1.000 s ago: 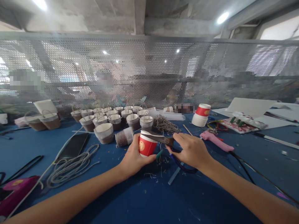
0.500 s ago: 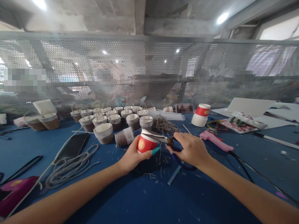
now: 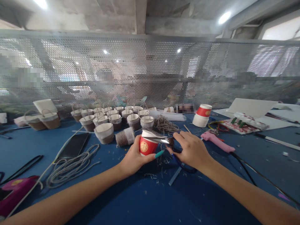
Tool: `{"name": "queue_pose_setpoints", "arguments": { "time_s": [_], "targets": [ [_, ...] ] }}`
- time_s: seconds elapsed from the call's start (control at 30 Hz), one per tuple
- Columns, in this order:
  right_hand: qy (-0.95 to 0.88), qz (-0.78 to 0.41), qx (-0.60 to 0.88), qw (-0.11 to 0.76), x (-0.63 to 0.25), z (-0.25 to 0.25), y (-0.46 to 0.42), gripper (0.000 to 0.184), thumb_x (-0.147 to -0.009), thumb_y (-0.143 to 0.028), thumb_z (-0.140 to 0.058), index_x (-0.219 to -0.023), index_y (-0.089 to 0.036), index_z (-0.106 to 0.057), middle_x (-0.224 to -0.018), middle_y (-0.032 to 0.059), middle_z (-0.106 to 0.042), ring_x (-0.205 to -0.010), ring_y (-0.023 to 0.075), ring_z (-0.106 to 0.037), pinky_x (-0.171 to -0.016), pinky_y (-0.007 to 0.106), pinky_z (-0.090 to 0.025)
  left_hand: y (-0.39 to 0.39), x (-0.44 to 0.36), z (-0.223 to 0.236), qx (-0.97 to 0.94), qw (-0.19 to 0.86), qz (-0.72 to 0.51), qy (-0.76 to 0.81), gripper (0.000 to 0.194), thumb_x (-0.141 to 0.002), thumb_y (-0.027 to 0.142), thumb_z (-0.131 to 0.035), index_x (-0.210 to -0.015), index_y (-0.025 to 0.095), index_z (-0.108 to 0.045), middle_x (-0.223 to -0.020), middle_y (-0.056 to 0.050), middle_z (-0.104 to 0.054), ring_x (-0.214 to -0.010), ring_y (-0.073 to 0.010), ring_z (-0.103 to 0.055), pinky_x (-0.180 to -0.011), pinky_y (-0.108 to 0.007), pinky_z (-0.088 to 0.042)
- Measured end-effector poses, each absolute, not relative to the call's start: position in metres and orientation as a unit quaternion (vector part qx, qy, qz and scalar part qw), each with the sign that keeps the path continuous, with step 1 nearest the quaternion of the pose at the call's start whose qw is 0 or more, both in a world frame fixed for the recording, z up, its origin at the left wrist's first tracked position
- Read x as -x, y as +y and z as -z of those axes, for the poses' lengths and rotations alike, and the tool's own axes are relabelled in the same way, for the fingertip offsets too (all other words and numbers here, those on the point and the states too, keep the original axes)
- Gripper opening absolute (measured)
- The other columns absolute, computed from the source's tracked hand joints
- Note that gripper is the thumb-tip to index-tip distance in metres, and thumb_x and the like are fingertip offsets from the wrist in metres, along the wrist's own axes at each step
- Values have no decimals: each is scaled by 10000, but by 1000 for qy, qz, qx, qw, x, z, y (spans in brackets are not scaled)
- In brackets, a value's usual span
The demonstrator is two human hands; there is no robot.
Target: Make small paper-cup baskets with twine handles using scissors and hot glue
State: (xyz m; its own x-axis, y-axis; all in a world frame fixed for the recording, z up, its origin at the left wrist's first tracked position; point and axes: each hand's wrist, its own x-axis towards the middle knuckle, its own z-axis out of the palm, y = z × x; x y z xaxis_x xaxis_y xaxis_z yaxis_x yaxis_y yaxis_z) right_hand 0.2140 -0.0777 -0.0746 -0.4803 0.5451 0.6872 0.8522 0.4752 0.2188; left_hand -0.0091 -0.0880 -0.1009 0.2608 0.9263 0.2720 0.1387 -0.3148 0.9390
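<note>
My left hand (image 3: 132, 156) is wrapped round a red and white paper cup (image 3: 148, 146) with a gold emblem, its thumb along the near side. In my right hand (image 3: 191, 148) is a pair of scissors (image 3: 170, 142) with dark blue handles. The blades lie across the upper part of the cup, just below its white rim. Whether they have cut into the paper there I cannot tell. Beyond the left hand a twine-wrapped cup (image 3: 125, 137) lies on its side, next to an upright grey and white cup (image 3: 104, 133).
Several small handled baskets (image 3: 114, 120) stand behind. A phone (image 3: 73, 147) and coiled cord (image 3: 72, 170) lie left. To the right are stacked paper cups (image 3: 202, 115), a pink glue gun (image 3: 217, 142) with its cable, and a glue stick (image 3: 175, 176). A perforated metal screen (image 3: 150, 68) closes off the back.
The cup has turned slightly in my left hand and shifted a little right, so its emblem shows further right. The scissor blades sit at a slightly different angle across it.
</note>
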Motion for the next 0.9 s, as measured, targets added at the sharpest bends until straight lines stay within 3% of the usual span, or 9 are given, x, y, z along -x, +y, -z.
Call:
{"name": "queue_pose_setpoints", "arguments": {
  "time_s": [0.9],
  "targets": [
    [-814,299,387,312,-220,67,-76,222,-781,-373,-519,-726,-165,-573,-575,2,-565,-548,136,-548,-491,249,-304,-87,10,101,-674,362,-473,437,584,-687,381,-673,-1160,162,-410,-966,-89,-597,-792,-211,-584,-704,-383,-493]
  ]
}}
